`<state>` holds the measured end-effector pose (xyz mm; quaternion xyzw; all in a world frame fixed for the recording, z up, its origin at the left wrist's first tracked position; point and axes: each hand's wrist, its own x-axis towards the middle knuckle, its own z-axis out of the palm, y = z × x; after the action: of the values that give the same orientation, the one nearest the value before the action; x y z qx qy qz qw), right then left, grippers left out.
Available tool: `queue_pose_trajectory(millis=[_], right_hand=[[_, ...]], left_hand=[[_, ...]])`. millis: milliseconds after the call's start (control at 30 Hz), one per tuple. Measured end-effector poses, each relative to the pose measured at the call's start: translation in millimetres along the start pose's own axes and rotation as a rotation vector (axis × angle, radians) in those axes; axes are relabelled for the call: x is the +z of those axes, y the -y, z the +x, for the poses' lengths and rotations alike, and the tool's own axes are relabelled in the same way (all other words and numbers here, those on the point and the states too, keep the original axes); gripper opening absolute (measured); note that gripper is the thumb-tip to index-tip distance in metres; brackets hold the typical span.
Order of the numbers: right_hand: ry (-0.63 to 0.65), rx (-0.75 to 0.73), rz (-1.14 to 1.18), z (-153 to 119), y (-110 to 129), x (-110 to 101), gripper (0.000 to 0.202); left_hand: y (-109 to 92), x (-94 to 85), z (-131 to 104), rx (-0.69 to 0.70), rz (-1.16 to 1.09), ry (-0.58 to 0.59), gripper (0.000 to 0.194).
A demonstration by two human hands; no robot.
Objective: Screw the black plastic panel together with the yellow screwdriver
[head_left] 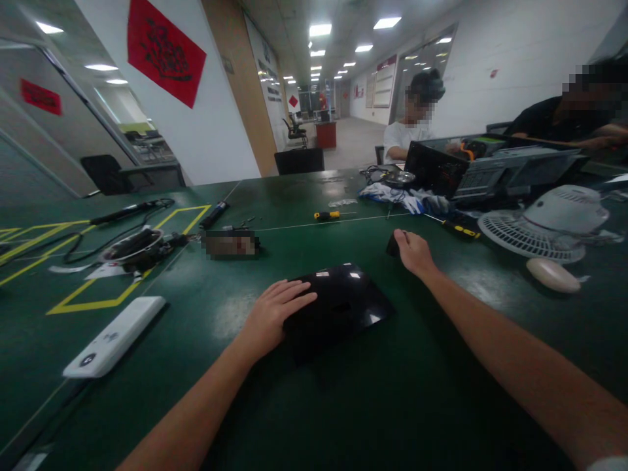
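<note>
A glossy black flat panel lies in front of me on the green table, with ceiling lights mirrored in its surface. My left hand rests over its left edge, fingers stretched flat on top; the thumb is hidden. Farther right and forward, my right hand is closed around a small black block, whose kind I cannot make out. The block is apart from the panel, close to the tabletop. A yellow-and-black screwdriver lies beyond the panel.
A white power strip lies left. Cables and a round device sit by yellow tape. Right are a fan head, a beige mouse-like object, another screwdriver and an opened computer case. Two people sit behind it.
</note>
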<state>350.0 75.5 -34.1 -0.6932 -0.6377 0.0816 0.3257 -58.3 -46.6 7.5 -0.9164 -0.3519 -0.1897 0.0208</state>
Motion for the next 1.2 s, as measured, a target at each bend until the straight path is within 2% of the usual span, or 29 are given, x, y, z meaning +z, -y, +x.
queue_pose_trajectory(millis=[133, 333, 433, 567, 667, 833, 1000, 1133, 1200], right_hand=[[0.031, 0.118, 0.035, -1.7, -0.7, -7.2, 0.076], [0.117, 0.155, 0.117, -4.2, 5.1, -14.4, 0.049], [0.113, 0.192, 0.173, -6.7, 7.0, -14.4, 0.062], [0.138, 0.215, 0.385, -9.2, 17.3, -11.3, 0.061], [0.2, 0.186, 0.603, -12.4, 35.5, -11.6, 0.057], [0.428, 0.137, 0.907, -27.0, 74.8, -20.4, 0.063], [0.642, 0.126, 1.096, -44.0, 103.3, -26.9, 0.067], [0.919, 0.151, 1.316, -57.0, 120.7, -31.4, 0.079], [1.014, 0.151, 1.333, -62.0, 128.8, -34.3, 0.081]], left_hand=[[11.0, 0.8, -0.4, -0.089, 0.059, 0.039, 0.063], [14.3, -0.6, -0.1, -0.179, 0.074, 0.091, 0.067], [12.8, 0.4, -0.4, -0.181, 0.061, 0.091, 0.066], [12.2, 2.0, -0.8, -0.191, 0.032, 0.083, 0.066], [12.4, 3.2, -1.1, -0.193, 0.007, 0.078, 0.065], [12.6, 4.7, -1.7, -0.186, -0.029, 0.051, 0.064], [12.3, 4.8, -1.7, -0.18, -0.016, 0.07, 0.067], [12.1, 5.0, -1.2, -0.167, -0.008, 0.069, 0.065], [12.4, 5.8, -1.3, -0.16, -0.009, 0.071, 0.064]])
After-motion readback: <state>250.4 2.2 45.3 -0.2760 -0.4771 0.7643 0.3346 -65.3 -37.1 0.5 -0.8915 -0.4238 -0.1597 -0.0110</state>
